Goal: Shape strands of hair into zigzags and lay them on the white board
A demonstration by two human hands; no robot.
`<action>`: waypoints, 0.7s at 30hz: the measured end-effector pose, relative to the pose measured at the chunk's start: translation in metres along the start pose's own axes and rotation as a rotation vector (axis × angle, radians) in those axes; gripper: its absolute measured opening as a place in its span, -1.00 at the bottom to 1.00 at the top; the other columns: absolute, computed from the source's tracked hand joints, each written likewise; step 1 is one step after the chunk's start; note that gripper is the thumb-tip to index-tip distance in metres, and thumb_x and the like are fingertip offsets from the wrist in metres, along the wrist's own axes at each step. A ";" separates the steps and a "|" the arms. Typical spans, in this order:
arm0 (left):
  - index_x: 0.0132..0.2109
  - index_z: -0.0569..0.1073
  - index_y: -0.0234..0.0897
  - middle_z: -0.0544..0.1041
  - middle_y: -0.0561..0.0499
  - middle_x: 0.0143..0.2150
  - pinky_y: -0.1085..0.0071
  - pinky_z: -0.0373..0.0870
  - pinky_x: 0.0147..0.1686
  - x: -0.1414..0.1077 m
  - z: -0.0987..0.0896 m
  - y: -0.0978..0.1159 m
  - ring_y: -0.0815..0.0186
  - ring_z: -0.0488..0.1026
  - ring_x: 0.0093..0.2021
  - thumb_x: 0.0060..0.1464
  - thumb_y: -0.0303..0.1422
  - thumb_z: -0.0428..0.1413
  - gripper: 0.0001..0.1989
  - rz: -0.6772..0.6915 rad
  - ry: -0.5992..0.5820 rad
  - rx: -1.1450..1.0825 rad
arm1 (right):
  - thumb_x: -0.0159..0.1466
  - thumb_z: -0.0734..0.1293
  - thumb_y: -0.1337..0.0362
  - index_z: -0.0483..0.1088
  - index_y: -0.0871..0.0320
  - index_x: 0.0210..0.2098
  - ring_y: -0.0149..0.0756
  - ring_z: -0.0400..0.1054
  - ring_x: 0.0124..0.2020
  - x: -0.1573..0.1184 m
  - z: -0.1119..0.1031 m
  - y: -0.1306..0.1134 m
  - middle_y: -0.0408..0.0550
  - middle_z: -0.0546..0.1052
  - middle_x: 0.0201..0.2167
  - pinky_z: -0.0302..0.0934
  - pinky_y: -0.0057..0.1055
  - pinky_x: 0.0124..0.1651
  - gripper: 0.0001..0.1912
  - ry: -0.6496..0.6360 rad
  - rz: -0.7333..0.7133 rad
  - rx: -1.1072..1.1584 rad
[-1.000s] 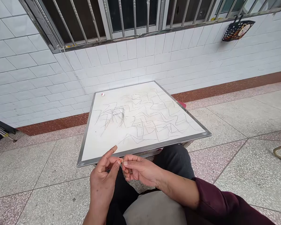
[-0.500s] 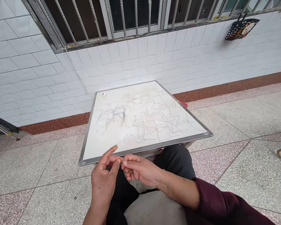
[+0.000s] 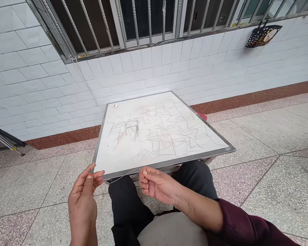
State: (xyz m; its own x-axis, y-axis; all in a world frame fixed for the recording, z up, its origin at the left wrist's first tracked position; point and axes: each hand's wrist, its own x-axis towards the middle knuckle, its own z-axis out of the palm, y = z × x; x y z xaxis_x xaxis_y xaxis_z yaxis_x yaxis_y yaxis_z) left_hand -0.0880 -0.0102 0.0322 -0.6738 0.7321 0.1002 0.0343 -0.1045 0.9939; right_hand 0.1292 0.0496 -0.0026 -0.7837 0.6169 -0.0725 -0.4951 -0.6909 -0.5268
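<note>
My left hand (image 3: 84, 194) is off the near left corner of the table, thumb and index finger pinched on a small orange piece (image 3: 89, 176) too small to name. My right hand (image 3: 157, 184) is just in front of the near edge, fingertips closed on a thin wire (image 3: 125, 175). From that grip the wire bends and slants down to the left, its far end short of my left hand. A gap separates the two hands. Thin dark zigzag lines (image 3: 169, 128) cover much of the white tabletop (image 3: 123, 157); whether drawn or loose strands, I cannot tell.
A small white and red object (image 3: 115, 106) sits at the table's far left corner. My knees (image 3: 199, 176) are under the near metal edge. Behind the table are a tiled wall (image 3: 123, 78) and a barred window; a patterned bag (image 3: 263, 36) hangs at the right.
My hands were together at the near edge and have parted. The left has moved left with the orange piece, while the right stays near its place, and the wire now shows between them.
</note>
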 end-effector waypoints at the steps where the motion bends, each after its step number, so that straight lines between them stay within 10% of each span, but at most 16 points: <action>1: 0.00 0.55 -0.26 0.64 -0.02 -0.30 0.42 0.42 -0.26 0.003 -0.002 -0.010 0.32 0.48 -0.34 -0.10 -0.11 0.31 -0.48 -0.074 0.015 -0.071 | 0.19 0.48 0.15 0.35 0.21 -0.43 -0.51 0.10 -0.48 0.000 0.000 0.000 -0.22 0.23 -0.50 0.05 -0.55 -0.39 -0.70 -0.007 -0.002 0.015; 9: -0.06 0.61 -0.22 0.65 -0.10 -0.17 0.40 0.42 -0.19 -0.039 0.046 -0.034 0.22 0.53 -0.14 -0.16 -0.22 0.39 -0.55 -0.245 -0.391 -0.146 | 0.17 0.49 0.09 0.36 0.20 -0.42 -0.51 0.12 -0.47 0.003 0.002 0.007 -0.22 0.26 -0.50 0.07 -0.54 -0.38 -0.66 0.042 0.037 -0.031; 21: -0.13 0.63 -0.23 0.61 0.04 -0.37 0.45 0.41 -0.15 -0.043 0.065 -0.031 0.39 0.48 -0.32 -0.23 -0.32 0.43 -0.58 -0.287 -0.315 -0.318 | 0.14 0.50 0.04 0.41 0.23 -0.38 -0.53 0.21 -0.49 -0.001 0.001 0.008 -0.20 0.36 -0.50 0.14 -0.53 -0.37 -0.63 0.107 0.052 -0.183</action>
State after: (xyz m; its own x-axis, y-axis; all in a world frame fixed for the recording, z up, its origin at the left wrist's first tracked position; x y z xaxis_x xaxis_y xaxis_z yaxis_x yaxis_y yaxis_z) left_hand -0.0124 0.0056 -0.0004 -0.3675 0.9228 -0.1160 -0.3770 -0.0338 0.9256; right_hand 0.1253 0.0431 -0.0064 -0.7573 0.6254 -0.1881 -0.3712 -0.6492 -0.6639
